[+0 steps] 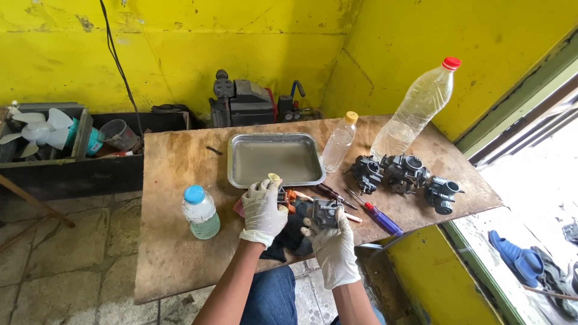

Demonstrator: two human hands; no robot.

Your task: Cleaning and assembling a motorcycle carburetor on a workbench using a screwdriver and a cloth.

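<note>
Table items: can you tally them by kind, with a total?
Bottles: 3, red-capped, yellow-capped, blue-capped
Metal tray: 1
Carburetors: 4, three at right, one held by right hand
Screwdrivers: 2, blue-handled, dark-handled
Total: 10

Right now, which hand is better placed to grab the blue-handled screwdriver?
Right hand, probably: it holds the carburetor right beside the blue-handled screwdriver. The left hand sits farther away.
</note>
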